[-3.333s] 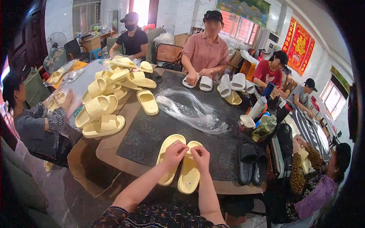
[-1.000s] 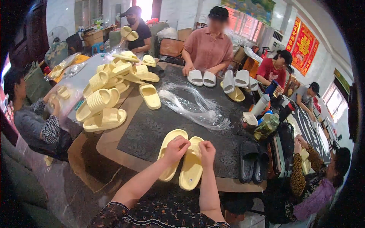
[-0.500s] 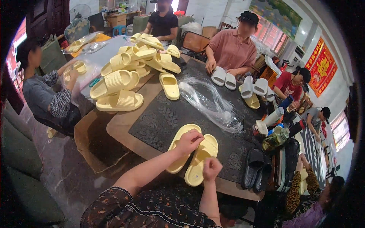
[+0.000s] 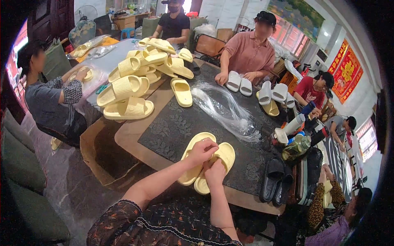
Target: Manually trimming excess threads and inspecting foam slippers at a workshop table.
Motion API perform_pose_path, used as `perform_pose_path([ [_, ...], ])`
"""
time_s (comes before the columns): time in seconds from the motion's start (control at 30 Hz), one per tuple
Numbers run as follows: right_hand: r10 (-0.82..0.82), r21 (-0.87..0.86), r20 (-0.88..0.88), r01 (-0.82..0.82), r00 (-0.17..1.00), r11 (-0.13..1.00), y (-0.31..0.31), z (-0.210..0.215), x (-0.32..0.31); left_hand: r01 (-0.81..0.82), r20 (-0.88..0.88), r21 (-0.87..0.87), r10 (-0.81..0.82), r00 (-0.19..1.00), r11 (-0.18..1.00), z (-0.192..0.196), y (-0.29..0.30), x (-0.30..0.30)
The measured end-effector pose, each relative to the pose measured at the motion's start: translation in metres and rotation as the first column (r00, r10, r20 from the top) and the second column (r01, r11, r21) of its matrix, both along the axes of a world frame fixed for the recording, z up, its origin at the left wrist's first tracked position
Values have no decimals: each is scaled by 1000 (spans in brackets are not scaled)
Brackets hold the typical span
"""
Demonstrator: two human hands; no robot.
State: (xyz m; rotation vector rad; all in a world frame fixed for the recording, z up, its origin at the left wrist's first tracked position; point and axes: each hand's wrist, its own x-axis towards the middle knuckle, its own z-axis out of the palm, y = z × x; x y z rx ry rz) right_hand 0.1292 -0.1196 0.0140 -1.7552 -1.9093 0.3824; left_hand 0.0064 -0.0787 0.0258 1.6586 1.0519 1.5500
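Observation:
Two yellow slide slippers lie side by side in front of me at the table's near edge: the left slipper (image 4: 202, 138) and the right slipper (image 4: 228, 156). My left hand (image 4: 202, 151) is over the inner side of the left slipper, fingers curled in a pinch. Just below it, my right hand (image 4: 214, 172) is closed at the right slipper's strap, its fingertips partly hidden. Whatever the fingers hold is too small to make out. Beyond the slippers lies a bundle of clear plastic strands (image 4: 230, 117).
A heap of yellow slippers (image 4: 131, 88) covers the table's left side. Grey slippers (image 4: 273, 93) stand far right, near bottles (image 4: 296, 123). Black slippers (image 4: 273, 180) sit at the right edge. Across the table stands a person in pink (image 4: 248, 53); others work around.
My right hand has come down and left from above the right slipper's heel to its strap, beside my left hand. The right slipper has shifted slightly. Across the table, a co-worker's hand moved left off the grey slippers.

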Motion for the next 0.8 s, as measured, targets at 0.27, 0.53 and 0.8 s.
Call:
perform_pose_path([
  [0.27,20,53,49,-23,999,998,1,-8,-2,-609,-11,69,611,791,790,-17,-22,-85],
  [0.53,1,129,88,-13,996,992,3,-16,-1,-969,-381,196,922,66,150,-27,9,-290],
  [0.8,18,176,76,-31,997,984,-4,-6,-6,-679,21,-168,691,722,715,-23,33,-357],
])
